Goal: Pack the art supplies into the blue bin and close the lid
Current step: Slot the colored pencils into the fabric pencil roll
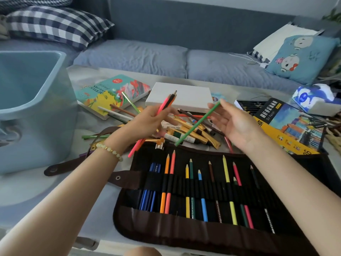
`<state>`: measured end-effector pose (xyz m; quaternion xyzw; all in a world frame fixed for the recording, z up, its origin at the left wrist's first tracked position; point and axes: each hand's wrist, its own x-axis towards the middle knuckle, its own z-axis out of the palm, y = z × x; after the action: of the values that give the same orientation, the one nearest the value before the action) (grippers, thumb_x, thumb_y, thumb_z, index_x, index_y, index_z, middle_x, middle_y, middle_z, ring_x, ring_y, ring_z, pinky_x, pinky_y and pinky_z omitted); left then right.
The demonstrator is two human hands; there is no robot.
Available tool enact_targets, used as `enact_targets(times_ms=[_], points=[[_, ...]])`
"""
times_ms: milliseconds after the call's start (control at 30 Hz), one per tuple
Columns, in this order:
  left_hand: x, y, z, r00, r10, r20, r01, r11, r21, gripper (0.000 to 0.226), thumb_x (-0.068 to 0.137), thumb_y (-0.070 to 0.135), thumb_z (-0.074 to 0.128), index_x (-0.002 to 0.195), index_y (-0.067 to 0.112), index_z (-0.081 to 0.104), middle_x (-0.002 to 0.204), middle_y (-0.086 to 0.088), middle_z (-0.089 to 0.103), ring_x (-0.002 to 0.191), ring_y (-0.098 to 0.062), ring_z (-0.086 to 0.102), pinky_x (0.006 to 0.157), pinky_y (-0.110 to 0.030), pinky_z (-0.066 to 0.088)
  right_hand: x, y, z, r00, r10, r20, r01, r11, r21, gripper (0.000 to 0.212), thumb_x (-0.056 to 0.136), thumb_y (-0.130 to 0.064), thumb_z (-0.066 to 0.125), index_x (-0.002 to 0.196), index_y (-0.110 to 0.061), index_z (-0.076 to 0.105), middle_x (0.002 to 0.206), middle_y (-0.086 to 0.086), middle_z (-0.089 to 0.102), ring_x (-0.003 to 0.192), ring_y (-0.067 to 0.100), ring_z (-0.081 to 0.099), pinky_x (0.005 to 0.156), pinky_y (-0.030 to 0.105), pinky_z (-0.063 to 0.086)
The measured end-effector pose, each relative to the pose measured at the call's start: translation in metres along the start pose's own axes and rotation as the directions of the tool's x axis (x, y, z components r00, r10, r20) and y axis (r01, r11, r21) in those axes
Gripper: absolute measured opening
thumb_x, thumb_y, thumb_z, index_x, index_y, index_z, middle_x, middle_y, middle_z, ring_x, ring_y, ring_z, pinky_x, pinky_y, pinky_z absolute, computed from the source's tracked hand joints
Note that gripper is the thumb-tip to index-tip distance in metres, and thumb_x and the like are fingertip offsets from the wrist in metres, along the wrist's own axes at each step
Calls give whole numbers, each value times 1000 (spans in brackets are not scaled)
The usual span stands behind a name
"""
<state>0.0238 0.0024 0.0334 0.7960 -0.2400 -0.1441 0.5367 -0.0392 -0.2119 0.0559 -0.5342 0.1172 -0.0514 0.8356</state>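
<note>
Several pencils [164, 103] are pinched mid-frame by curled fingers of the left hand [147, 122]; near-straight fingers of the right hand [234, 124] meet a green pencil [197, 123] at its tip, grip unclear.

Setting: home living room.
- Grey upholstered sofa [184, 24], 12 o'clock, spanning the far side behind the desk [86, 124].
- Blue-and-white checked pillow [55, 26], 10 o'clock, on the sofa.
- Blue cartoon-print cushion [302, 58], 2 o'clock, leaning on a white pillow [276, 39].
- Soft tissue pack [313, 98], 3 o'clock, on the desk.
</note>
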Motion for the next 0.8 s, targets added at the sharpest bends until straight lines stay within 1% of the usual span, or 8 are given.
enact_targets(times_ms=[67,133,200,300,467,567,667,800], points=[[2,-9,1,1000,6,-21,-2,987,159,32,101,36,38,101,18,64,87,1,71,46,2,53,48,-16,38,-2,0,-8,1000,-1,-1,1,998,-63,15,96,-15,49,105,-9,60,81,1,75,74,13,71,56,18,55],[0,-14,4,999,-13,49,-1,962,274,29,98,38,44,95,20,68,79,7,69,54,4,55,55,-16,39,-5,9,-13,1000,23,9,-21,989,-148,17,95,-13,51,106,-6,62,84,3,75,74,14,72,57,18,55],[-2,-15,7,989,-45,141,-12,924,381,26,93,39,54,89,18,68,64,10,61,45,5,49,49,-11,36,-6,19,-14,999,52,7,-50,984,-172,16,94,-13,53,106,-7,62,87,4,75,75,15,72,58,18,56],[0,-15,9,976,-74,205,-36,873,487,18,90,38,61,94,23,71,61,15,58,49,8,52,51,-7,35,-5,29,-11,997,74,-8,-74,978,-195,18,93,-14,55,109,-8,61,91,6,75,81,19,72,60,19,57],[1,-12,7,963,-92,253,-48,866,498,17,87,30,67,102,24,72,91,15,70,81,5,62,79,-17,48,-3,36,-9,992,124,-9,-123,969,-215,15,92,-14,55,106,-10,61,94,8,74,86,20,72,62,20,57],[2,-10,6,959,-102,265,-36,882,470,13,85,27,69,98,24,72,83,17,69,76,4,64,77,-17,49,-2,37,-9,988,152,-5,-148,959,-240,9,92,-14,56,99,-13,62,93,7,74,83,18,72,62,20,57],[2,-12,6,964,-79,254,-22,929,370,11,82,21,73,93,23,73,81,11,72,75,3,67,77,-18,50,1,36,-7,984,177,-6,-172,948,-267,11,91,-15,58,101,-12,62,91,7,73,78,17,72,59,20,57],[-2,-8,3,979,-24,204,-22,976,218,23,78,24,77,97,17,66,72,4,70,67,-3,66,69,-19,49,10,35,2,976,218,0,-201,896,-396,13,89,-17,62,100,-10,62,89,6,71,65,10,70,53,16,54]])
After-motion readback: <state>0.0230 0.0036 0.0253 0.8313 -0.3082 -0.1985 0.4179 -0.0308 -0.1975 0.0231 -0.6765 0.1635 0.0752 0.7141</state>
